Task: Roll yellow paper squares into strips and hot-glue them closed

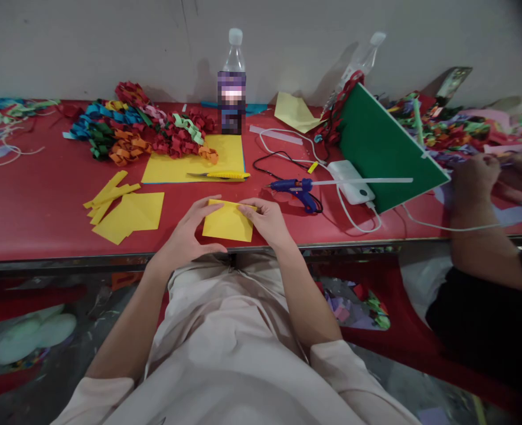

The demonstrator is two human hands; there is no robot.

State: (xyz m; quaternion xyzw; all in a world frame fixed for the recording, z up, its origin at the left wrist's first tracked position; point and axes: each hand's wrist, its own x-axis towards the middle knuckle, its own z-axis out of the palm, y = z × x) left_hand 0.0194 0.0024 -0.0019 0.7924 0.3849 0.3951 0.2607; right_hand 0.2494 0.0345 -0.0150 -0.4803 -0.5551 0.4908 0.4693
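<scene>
A small square of yellow paper is at the front edge of the red table, between my two hands. My left hand touches its upper left side with the fingertips, while the thumb stretches apart below. Thumb and fingers of my right hand pinch the upper right edge; some of those fingers are hidden behind it. To the left lie more yellow paper squares and folded yellow strips. Just beyond my hands, a yellow cutter knife rests on a large yellow sheet.
A blue glue gun with a long glue stick lies right of my hands, near a white power bank and cables. A green board leans there. Curled paper strips and a bottle stand behind. Another person's hands work at right.
</scene>
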